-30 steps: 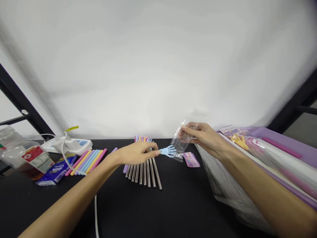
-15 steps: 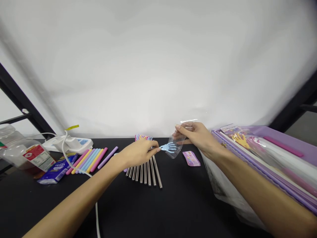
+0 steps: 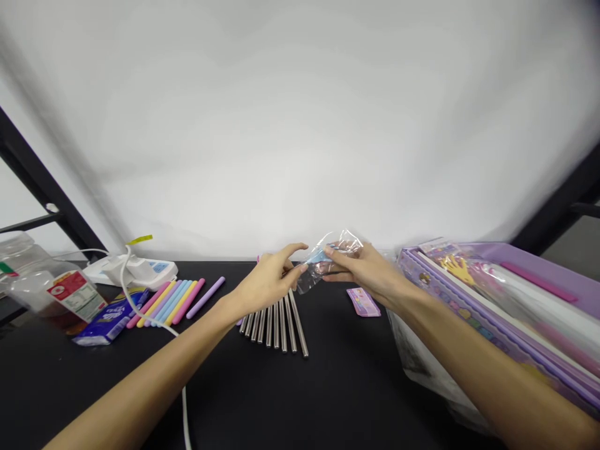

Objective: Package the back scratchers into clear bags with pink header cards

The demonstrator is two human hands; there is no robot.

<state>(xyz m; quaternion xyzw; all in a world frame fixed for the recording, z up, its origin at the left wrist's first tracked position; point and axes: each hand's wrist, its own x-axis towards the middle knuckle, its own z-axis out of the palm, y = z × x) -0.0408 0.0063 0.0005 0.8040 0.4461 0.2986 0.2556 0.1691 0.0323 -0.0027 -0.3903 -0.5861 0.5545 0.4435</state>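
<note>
My right hand (image 3: 363, 265) is closed around a crinkled clear plastic bag (image 3: 309, 280), its thumb pressed on a light-blue hand-shaped piece (image 3: 319, 255) in the bag. The piece's fingers are mostly hidden. At the bag's left end is my left hand (image 3: 272, 275), index finger and thumb apart, the thumb tip at the plastic. Under my left hand several metal rods (image 3: 290, 325) lie fanned out on the black table, their far ends covered. A small pink printed packet (image 3: 364, 302) lies below my right hand.
Pastel tubes (image 3: 169, 303) lie in a row on the left, with a single purple tube (image 3: 205, 297) beside them. Further left are a blue packet (image 3: 110, 319), a jar (image 3: 51, 287) and a power strip (image 3: 159, 270) with a white cable (image 3: 185, 406). A purple box (image 3: 492, 250) of bagged items stands right.
The bag and blue piece have come left and up toward my left hand. My left finger and thumb have parted from the blue piece's narrow end, and my right thumb now presses on the piece.
</note>
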